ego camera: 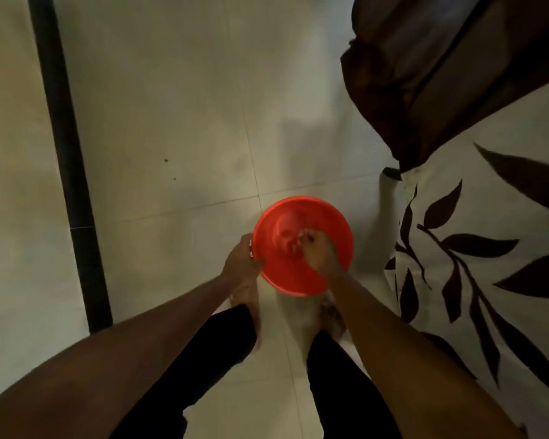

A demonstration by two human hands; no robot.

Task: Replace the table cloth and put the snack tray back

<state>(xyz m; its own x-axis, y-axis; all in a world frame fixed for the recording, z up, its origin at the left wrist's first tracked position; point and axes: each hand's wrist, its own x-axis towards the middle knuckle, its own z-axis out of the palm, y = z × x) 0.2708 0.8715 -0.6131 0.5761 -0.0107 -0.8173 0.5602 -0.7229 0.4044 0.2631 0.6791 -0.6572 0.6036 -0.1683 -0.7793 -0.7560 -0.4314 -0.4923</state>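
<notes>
— Left hand (241, 258) gripping the tray (327, 223) by its left rim; right hand (314, 251) curled on its middle, over the floor (171, 137).
— Way to go?
— Right: leafy cloth (488, 312), seemingly on the desk, just beside the right hand.

Both bare arms are stretched forward and down to a red round tray (298, 217).
The tray's left rim is gripped by the left hand (242, 258). The right hand (318, 254) is laid over the tray's near right part, fingers (302, 240) bunched and curled at its middle; whether anything is pinched there is lost to blur.
</notes>
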